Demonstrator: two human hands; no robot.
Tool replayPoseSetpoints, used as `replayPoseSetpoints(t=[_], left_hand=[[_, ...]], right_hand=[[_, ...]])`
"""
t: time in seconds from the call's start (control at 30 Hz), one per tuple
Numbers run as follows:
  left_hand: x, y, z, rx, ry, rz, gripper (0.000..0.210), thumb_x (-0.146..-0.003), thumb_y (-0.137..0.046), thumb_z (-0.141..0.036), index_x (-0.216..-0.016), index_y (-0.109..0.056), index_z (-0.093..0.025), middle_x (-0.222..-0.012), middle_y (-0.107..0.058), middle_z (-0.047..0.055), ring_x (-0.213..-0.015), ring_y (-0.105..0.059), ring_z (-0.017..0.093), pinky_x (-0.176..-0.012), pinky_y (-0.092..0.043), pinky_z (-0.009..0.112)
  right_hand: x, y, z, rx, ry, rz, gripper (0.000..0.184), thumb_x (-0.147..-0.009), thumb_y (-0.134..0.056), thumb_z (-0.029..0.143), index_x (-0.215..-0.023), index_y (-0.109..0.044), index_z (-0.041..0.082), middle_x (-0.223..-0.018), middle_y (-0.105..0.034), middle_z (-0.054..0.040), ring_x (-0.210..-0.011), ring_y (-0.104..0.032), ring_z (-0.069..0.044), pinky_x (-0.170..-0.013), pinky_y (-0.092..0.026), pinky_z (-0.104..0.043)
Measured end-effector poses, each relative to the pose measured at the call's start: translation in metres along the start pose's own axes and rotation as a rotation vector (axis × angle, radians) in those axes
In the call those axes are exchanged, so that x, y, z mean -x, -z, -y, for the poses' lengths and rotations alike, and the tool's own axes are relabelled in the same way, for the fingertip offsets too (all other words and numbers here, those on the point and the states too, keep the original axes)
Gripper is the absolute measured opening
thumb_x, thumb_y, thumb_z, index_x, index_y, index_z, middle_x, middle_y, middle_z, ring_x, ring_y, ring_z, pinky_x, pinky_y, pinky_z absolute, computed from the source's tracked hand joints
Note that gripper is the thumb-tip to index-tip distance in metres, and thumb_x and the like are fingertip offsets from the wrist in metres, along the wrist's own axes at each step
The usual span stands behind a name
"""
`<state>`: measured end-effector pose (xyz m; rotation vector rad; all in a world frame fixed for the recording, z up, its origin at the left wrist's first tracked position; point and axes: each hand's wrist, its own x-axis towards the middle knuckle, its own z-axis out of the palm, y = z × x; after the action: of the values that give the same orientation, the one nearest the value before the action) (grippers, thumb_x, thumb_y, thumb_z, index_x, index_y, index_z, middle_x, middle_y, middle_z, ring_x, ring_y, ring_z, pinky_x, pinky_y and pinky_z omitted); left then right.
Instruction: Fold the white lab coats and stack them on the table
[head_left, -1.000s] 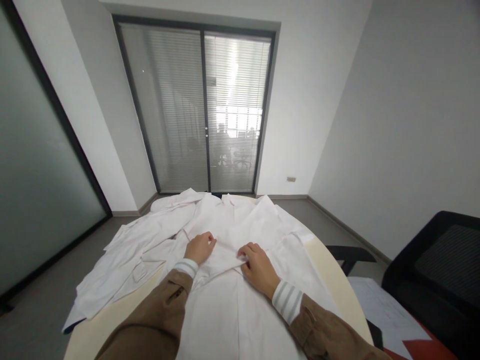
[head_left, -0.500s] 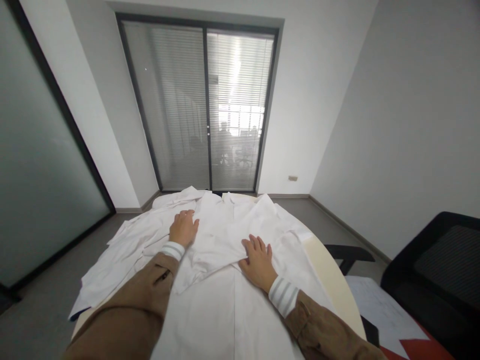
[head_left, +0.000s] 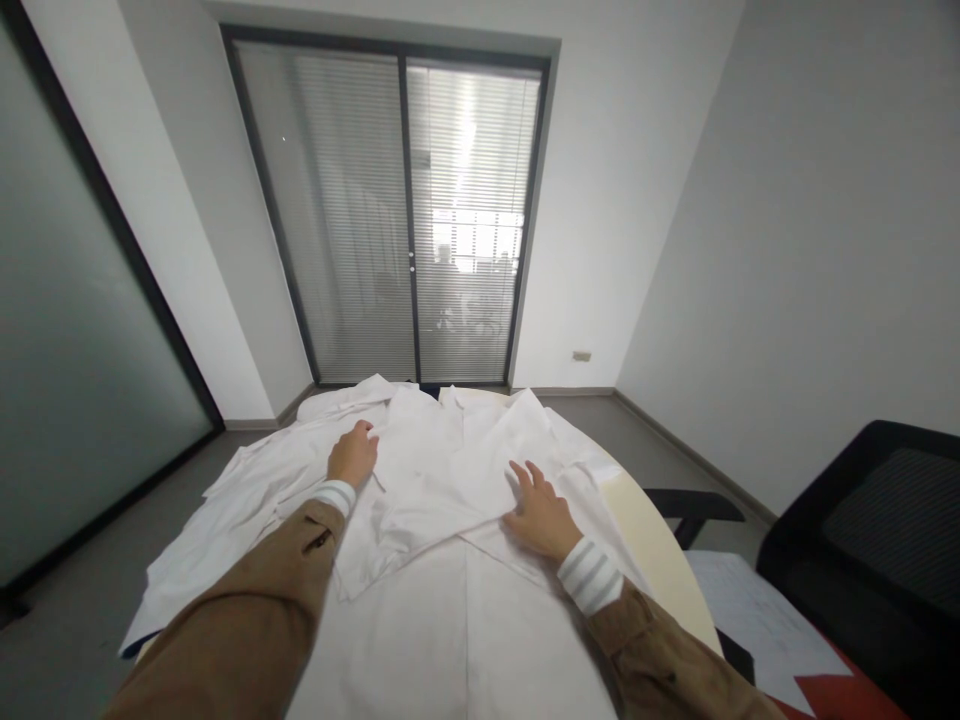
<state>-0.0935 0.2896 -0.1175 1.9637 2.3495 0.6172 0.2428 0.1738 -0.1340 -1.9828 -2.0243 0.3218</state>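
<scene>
A white garment, which looks like a long coat or shirt, lies spread over the round table with its collar end at the far side. A sleeve is folded across its middle. My left hand rests at the garment's left upper edge, fingers slightly curled and thumb apart, with no cloth visibly held. Over the right part of the folded sleeve, my right hand has its fingers spread and touches or hovers just above the cloth. More white clothing lies in loose folds to the left.
The pale tabletop shows along the right rim. Beyond it stand a black mesh chair and some papers on a red surface. Glass doors with blinds are across the room.
My left hand has moved slightly left, with its fingers drawn closer together. My right hand has shifted right, its fingers lifting a little. The folded sleeve lies slightly differently.
</scene>
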Motion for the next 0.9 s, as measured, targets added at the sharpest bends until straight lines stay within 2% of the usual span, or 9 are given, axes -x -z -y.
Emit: replayPoseSetpoints(t=[0.1,0.2,0.3,0.4,0.5,0.57,0.63,0.73,0.9], left_hand=[[0.003,-0.001,0.003,0.003,-0.017,-0.042,0.032,-0.096,-0.046,-0.028,-0.125,-0.055,-0.020,-0.103,-0.072,0.013,-0.101,-0.067,0.029,-0.085,-0.049,0.035],[0.009,0.000,0.002,-0.001,-0.039,-0.081,0.033,-0.096,-0.044,-0.021,-0.128,-0.052,-0.019,-0.111,-0.068,0.013,-0.103,-0.066,0.029,-0.086,-0.049,0.037],[0.021,0.004,-0.007,-0.055,-0.127,-0.176,0.040,-0.093,-0.043,-0.013,-0.131,-0.051,-0.019,-0.130,-0.058,0.015,-0.110,-0.060,0.029,-0.090,-0.047,0.038],[0.039,0.008,-0.026,-0.078,-0.251,-0.243,0.039,-0.091,-0.046,-0.013,-0.130,-0.053,-0.018,-0.136,-0.052,0.014,-0.116,-0.056,0.029,-0.094,-0.046,0.037],[0.065,0.007,-0.048,0.017,-0.311,-0.073,0.031,-0.096,-0.047,-0.028,-0.124,-0.055,-0.020,-0.124,-0.060,0.011,-0.109,-0.061,0.024,-0.091,-0.047,0.033],[0.084,0.001,-0.058,0.027,-0.287,0.089,0.035,-0.098,-0.044,-0.041,-0.125,-0.054,-0.020,-0.112,-0.065,0.010,-0.099,-0.065,0.024,-0.084,-0.048,0.034],[0.101,-0.007,-0.060,-0.042,-0.281,0.183,0.039,-0.097,-0.045,-0.047,-0.121,-0.055,-0.018,-0.105,-0.067,0.012,-0.096,-0.065,0.027,-0.079,-0.048,0.035],[0.116,-0.019,-0.052,-0.135,-0.310,0.134,0.033,-0.096,-0.046,-0.042,-0.114,-0.057,-0.016,-0.106,-0.066,0.013,-0.098,-0.063,0.028,-0.078,-0.046,0.036],[0.115,-0.022,-0.037,-0.138,-0.292,0.086,0.019,-0.098,-0.042,-0.029,-0.102,-0.057,-0.018,-0.099,-0.065,0.011,-0.098,-0.061,0.025,-0.072,-0.045,0.033]], right_hand=[[-0.008,0.006,-0.013,-0.062,-0.052,-0.024,0.070,-0.079,-0.052,0.023,-0.147,-0.035,0.018,-0.152,-0.036,-0.0184,-0.124,-0.053,-0.030,-0.094,-0.044,-0.039],[-0.010,0.007,-0.018,-0.018,-0.129,-0.029,0.056,-0.084,-0.048,0.025,-0.139,-0.041,0.016,-0.133,-0.053,-0.0182,-0.108,-0.063,-0.028,-0.086,-0.045,-0.036],[-0.010,0.014,-0.022,0.053,-0.151,0.058,0.046,-0.087,-0.048,0.029,-0.130,-0.046,0.013,-0.122,-0.060,-0.0188,-0.102,-0.065,-0.030,-0.082,-0.045,-0.038],[-0.012,0.028,-0.033,0.085,-0.121,0.219,0.046,-0.085,-0.054,0.029,-0.126,-0.048,0.009,-0.114,-0.065,-0.0215,-0.100,-0.066,-0.031,-0.079,-0.045,-0.037],[-0.016,0.040,-0.048,0.097,-0.080,0.345,0.041,-0.082,-0.059,0.022,-0.120,-0.056,0.009,-0.103,-0.071,-0.0176,-0.091,-0.067,-0.027,-0.074,-0.044,-0.032],[-0.016,0.045,-0.057,0.088,-0.056,0.365,0.034,-0.082,-0.059,0.017,-0.115,-0.061,0.012,-0.101,-0.072,-0.0129,-0.088,-0.067,-0.022,-0.073,-0.044,-0.028],[-0.014,0.046,-0.063,0.092,-0.042,0.356,0.029,-0.085,-0.056,0.017,-0.113,-0.062,0.012,-0.102,-0.073,-0.0109,-0.089,-0.067,-0.020,-0.074,-0.043,-0.026],[-0.008,0.046,-0.066,0.125,-0.016,0.338,0.025,-0.091,-0.052,0.019,-0.112,-0.062,0.011,-0.105,-0.072,-0.0121,-0.094,-0.066,-0.020,-0.078,-0.043,-0.026],[-0.002,0.051,-0.063,0.227,0.017,0.374,0.025,-0.093,-0.052,0.021,-0.112,-0.064,0.012,-0.108,-0.072,-0.0139,-0.097,-0.066,-0.023,-0.077,-0.043,-0.029]])
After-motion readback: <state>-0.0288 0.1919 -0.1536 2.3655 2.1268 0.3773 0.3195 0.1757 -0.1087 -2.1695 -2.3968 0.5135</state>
